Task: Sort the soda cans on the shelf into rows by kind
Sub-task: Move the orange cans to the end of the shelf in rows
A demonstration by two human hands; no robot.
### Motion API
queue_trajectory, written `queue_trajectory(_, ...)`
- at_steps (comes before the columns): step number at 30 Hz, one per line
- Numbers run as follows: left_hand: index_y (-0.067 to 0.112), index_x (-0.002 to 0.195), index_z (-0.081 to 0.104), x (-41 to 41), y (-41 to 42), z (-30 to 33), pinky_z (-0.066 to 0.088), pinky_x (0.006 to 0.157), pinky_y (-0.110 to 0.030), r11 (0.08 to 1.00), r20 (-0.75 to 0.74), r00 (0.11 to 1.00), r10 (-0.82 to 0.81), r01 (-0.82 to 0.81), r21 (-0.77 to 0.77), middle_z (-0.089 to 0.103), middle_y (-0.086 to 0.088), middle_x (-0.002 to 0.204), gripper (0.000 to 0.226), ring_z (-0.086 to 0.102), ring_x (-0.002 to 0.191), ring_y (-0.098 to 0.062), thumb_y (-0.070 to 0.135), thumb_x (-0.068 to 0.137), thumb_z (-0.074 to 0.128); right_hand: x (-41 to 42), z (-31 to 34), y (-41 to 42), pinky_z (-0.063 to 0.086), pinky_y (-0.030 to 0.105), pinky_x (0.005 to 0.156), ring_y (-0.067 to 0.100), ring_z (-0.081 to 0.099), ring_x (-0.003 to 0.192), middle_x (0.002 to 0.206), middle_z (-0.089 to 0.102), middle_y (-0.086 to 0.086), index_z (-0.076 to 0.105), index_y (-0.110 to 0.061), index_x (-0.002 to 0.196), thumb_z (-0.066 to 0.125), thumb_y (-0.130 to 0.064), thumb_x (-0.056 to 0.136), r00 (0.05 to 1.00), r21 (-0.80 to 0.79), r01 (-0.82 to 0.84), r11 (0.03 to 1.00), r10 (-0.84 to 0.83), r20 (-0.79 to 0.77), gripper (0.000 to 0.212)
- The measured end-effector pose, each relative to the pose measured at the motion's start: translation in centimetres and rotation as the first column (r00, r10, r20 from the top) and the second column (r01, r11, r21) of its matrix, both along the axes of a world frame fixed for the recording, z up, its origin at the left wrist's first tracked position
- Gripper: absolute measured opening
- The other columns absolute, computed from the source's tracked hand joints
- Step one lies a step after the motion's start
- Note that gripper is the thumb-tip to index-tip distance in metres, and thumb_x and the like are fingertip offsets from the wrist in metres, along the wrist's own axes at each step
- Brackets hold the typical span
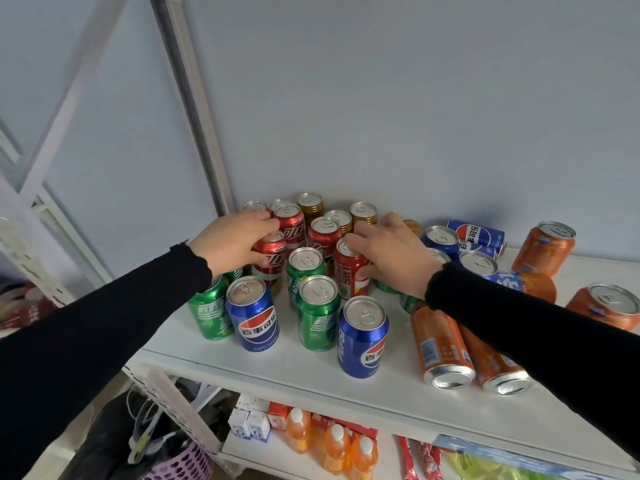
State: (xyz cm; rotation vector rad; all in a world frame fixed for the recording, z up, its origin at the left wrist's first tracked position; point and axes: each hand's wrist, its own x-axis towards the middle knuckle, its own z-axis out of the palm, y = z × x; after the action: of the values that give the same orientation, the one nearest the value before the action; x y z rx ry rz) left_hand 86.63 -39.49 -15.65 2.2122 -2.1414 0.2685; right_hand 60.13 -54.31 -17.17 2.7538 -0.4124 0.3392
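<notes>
Cans of several kinds stood mixed on the white shelf (311, 368), so we judged the sorting to be at an early stage. Red cola cans clustered at the back left, with gold cans (310, 205) behind them against the wall. Green cans (318, 311) and two blue cans (362, 336) stood nearer the front edge. Orange cans (441, 344) lay on their sides at the front right, while more blue and orange ones sat further right.

We found the left hand (230, 242) curled round one red can (272, 258), gripping it from the side. The right hand (393, 252) gripped a second red can (349, 268), fingers over its top and thumb low on its wall. Both arms, in black sleeves (104, 323), reached forward and converged on the cluster.

We judged the chief risk to be crowding. Neighbouring cans stood touching or just beside both gripped cans, so a sideways pull could topple them. The orange cans lying near the front edge could roll off if the right sleeve brushed them.
</notes>
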Motion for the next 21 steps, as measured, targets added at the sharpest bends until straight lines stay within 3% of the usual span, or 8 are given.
queue_trajectory(5,0.028,0.086,0.051,0.1,0.2,0.6,0.048,0.067,-0.038,0.999,0.025,0.999,0.025,-0.026,0.024,0.051,0.012,0.085,0.028,0.051,0.079,-0.012,0.032,0.080,0.078,-0.1,0.3,-0.1,0.035,0.034,0.092,0.013,0.045,0.078,0.092,0.052,-0.008,0.055,-0.024,0.095,0.071,-0.039,0.086,0.998,0.195,-0.021,0.981,0.009,0.061,0.024)
queue_trajectory(9,0.028,0.077,0.058,-0.1,-0.3,2.0,0.042,0.058,-0.029,0.992,-0.007,0.998,0.070,-0.069,0.107,0.058,0.012,0.076,0.020,0.055,0.073,-0.009,0.037,0.081,0.076,-0.6,2.8,-1.1,0.038,0.034,0.094,0.009,0.060,0.078,0.082,0.065,-0.015,0.062,-0.026,0.083,0.066,-0.039,0.090,0.995,0.426,-0.020,0.904,-0.024,0.099,0.016)
queue_trajectory(12,0.034,0.080,0.066,-0.2,-1.1,3.7,0.049,0.066,-0.031,0.985,-0.104,0.990,0.099,-0.083,0.149,0.064,0.016,0.077,0.010,0.060,0.076,-0.004,0.039,0.085,0.074,-2.0,5.6,-3.4,0.045,0.031,0.085,0.011,0.064,0.084,0.087,0.069,-0.011,0.069,-0.023,0.088,0.065,-0.031,0.092,0.952,0.590,-0.017,0.807,-0.167,0.257,0.010)
queue_trajectory(14,0.035,0.086,0.069,-1.0,-2.0,4.7,0.053,0.074,-0.034,0.994,-0.180,0.981,0.079,-0.064,0.084,0.066,0.017,0.083,0.004,0.062,0.080,-0.004,0.038,0.088,0.071,-2.8,6.7,-5.7,0.047,0.030,0.080,0.013,0.061,0.087,0.092,0.069,-0.006,0.070,-0.022,0.091,0.065,-0.024,0.092,0.920,0.664,0.021,0.747,-0.274,0.279,0.006)
queue_trajectory(17,0.027,0.098,0.072,-3.6,-4.5,5.4,0.049,0.079,-0.033,1.000,-0.247,0.969,0.003,-0.007,-0.018,0.068,0.012,0.095,0.011,0.061,0.089,-0.008,0.034,0.089,0.071,-3.5,6.8,-8.9,0.047,0.031,0.079,0.017,0.062,0.088,0.090,0.068,-0.006,0.070,-0.023,0.091,0.069,-0.022,0.091,0.916,0.711,0.101,0.696,-0.343,0.206,0.002)
queue_trajectory(21,0.026,0.114,0.068,-6.9,-9.0,5.0,0.041,0.082,-0.028,0.997,-0.235,0.970,-0.067,0.074,0.021,0.066,0.009,0.112,0.024,0.056,0.098,-0.008,0.036,0.092,0.066,-3.5,5.9,-11.6,0.044,0.029,0.082,0.020,0.064,0.100,0.103,0.071,0.000,0.073,-0.015,0.104,0.070,-0.019,0.091,0.929,0.756,0.216,0.618,-0.368,0.035,0.014)
